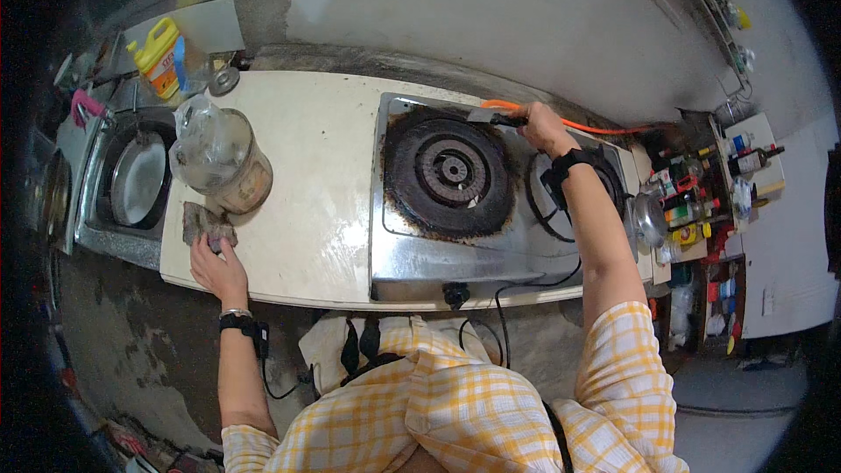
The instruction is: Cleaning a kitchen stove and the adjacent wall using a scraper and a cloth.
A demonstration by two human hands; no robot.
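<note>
My left hand [218,268] rests with its fingertips on a crumpled grey-brown cloth [205,226] at the counter's left end; whether it grips the cloth I cannot tell. My right hand [544,128] is closed around the black handle of a scraper-like tool [483,116], whose flat metal blade points left. That blade is over the back edge of the steel gas stove [420,253], near the rusty, blackened surround of the left burner [453,171]. Small pale scraps lie on this burner. The right burner is partly hidden by my right forearm.
A round tub [246,184] with a plastic bag stands beside the cloth. Left of it is a sink [118,244] holding a metal basin [139,177]. A yellow jug [159,59] stands behind. An orange hose [591,128] runs behind the stove; bottles [686,210] crowd the right side.
</note>
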